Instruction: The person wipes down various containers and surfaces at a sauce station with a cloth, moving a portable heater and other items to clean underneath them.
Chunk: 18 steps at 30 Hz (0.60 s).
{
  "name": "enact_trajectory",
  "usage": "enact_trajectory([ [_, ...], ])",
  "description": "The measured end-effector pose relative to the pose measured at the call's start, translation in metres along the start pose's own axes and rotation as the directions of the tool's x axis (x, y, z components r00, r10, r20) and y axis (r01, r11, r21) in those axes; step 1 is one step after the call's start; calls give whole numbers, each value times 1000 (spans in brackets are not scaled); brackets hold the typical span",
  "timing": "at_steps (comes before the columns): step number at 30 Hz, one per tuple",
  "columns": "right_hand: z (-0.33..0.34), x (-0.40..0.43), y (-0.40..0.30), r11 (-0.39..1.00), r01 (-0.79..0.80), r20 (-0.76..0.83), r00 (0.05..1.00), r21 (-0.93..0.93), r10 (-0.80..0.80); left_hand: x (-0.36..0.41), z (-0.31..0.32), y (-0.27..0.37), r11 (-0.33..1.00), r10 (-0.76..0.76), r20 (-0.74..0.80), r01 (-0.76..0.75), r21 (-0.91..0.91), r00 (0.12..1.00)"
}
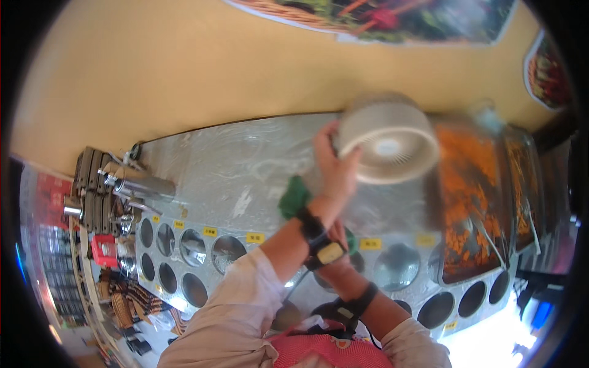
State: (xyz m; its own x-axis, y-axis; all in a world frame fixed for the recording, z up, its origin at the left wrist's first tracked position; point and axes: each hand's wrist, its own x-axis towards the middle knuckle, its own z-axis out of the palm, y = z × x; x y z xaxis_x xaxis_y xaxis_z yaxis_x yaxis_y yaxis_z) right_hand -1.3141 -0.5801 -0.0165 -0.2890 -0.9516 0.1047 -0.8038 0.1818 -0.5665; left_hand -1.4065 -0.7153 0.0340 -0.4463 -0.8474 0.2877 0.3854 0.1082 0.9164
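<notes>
My left hand (339,168) grips the near-left side of a round, beige, ribbed container (389,110), thumb over its rim. The container is tilted and blurred, its hollow side facing me, above the back of a wet metal counter (221,161). My left forearm crosses over my right wrist. Mostly hidden behind it, my right hand (339,232) is on a green cloth (293,198), which shows on both sides of the crossing arms. Both wrists wear dark bands.
Round openings (228,253), several with yellow labels, line the counter's front. At right, a metal tray (474,202) holds orange food pieces and a utensil; another tray (522,193) lies beyond. Metal cylinders (145,187) stand at left. A yellow wall (161,69) rises behind.
</notes>
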Motion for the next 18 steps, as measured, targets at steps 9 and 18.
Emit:
enact_trajectory([
  [9, 7, 23, 26, 987, -160, -123, 979, 15, 161, -13, -22, 14, 947, 64, 316, -157, 279, 946],
  [18, 32, 17, 71, 967, -88, -178, 983, -240, 45, -20, -32, 29, 951, 13, 397, -134, 277, 918],
])
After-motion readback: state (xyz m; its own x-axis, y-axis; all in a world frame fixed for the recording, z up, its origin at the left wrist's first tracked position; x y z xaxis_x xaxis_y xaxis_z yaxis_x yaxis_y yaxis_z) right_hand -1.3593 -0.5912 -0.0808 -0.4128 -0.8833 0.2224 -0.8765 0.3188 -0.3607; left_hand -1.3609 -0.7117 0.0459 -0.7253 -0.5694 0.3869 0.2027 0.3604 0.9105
